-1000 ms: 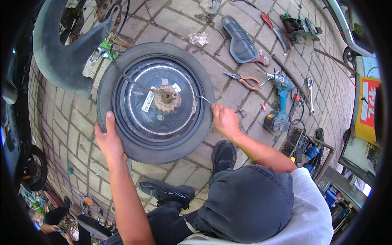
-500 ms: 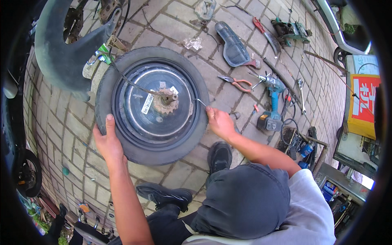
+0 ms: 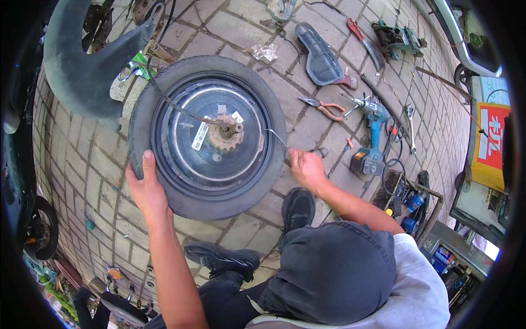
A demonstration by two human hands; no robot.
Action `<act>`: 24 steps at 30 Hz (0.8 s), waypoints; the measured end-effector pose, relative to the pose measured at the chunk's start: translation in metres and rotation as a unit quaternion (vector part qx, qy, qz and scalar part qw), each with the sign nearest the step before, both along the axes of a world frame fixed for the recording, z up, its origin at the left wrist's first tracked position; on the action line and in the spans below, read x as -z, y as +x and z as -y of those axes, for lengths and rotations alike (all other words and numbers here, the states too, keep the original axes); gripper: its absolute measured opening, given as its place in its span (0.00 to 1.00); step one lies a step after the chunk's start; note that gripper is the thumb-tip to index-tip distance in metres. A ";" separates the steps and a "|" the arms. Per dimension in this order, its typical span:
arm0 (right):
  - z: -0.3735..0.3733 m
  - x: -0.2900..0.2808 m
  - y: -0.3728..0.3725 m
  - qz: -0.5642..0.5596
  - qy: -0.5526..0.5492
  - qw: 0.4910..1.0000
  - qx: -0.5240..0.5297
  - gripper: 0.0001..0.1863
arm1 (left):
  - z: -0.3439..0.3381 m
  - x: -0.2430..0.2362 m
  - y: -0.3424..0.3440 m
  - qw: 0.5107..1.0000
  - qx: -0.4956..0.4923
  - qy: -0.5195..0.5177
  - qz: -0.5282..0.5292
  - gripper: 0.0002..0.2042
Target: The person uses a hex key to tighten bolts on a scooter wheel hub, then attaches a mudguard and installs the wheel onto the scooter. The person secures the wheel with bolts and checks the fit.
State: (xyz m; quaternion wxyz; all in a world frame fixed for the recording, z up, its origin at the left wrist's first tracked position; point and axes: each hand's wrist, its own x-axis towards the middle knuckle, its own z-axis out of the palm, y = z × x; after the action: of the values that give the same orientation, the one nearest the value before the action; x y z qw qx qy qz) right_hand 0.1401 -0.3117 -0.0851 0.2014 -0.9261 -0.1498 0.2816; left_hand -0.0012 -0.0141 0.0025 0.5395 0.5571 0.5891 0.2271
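we seem to be working at the wheel (image 3: 219,167) in front of our shoes (image 3: 222,257) with a bent key (image 3: 279,139) pinched in our right hand (image 3: 308,171), our left hand (image 3: 148,189) clasping the tyre (image 3: 219,210), and the next move likely calls for steady pressure.

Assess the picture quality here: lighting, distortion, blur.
Head view: lighting soft and diffuse, no harsh shadow across the wheel; head view: paving lines bow toward the dark rim; head view: left hand, right hand and bent metal tool show no obvious motion blur; head view: label print too small to read reliably.
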 end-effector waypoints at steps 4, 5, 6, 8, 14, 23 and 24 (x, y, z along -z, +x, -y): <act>-0.005 -0.005 -0.009 -0.017 0.005 0.999 0.027 0.28 | 0.001 -0.002 0.000 1.000 -0.002 -0.003 -0.015 0.36; -0.007 -0.007 -0.011 -0.023 0.002 0.999 0.034 0.28 | 0.001 -0.002 0.001 1.000 -0.002 -0.002 -0.016 0.37; -0.008 -0.008 -0.013 -0.028 0.001 0.999 0.042 0.28 | 0.001 -0.003 0.002 1.000 -0.002 -0.001 -0.017 0.37; -0.006 -0.005 -0.015 -0.017 -0.010 0.999 0.041 0.28 | 0.002 -0.002 0.001 1.000 -0.001 -0.001 -0.017 0.37; -0.012 -0.024 0.020 0.073 0.044 0.994 -0.065 0.17 | -0.005 -0.007 0.003 1.000 0.014 -0.025 -0.004 0.37; -0.051 -0.023 0.063 0.101 0.185 0.952 -0.220 0.07 | -0.018 -0.008 0.009 0.997 0.044 -0.060 0.035 0.32; -0.052 -0.023 0.061 0.111 0.212 0.948 -0.207 0.07 | -0.018 -0.008 0.009 0.997 0.041 -0.055 0.032 0.32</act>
State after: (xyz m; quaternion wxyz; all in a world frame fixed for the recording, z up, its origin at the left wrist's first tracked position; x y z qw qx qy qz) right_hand 0.2016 -0.2600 -0.0625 0.3123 -0.8360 -0.4164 0.1739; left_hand 0.0080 0.0036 0.0107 0.5966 0.5427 0.5599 0.1898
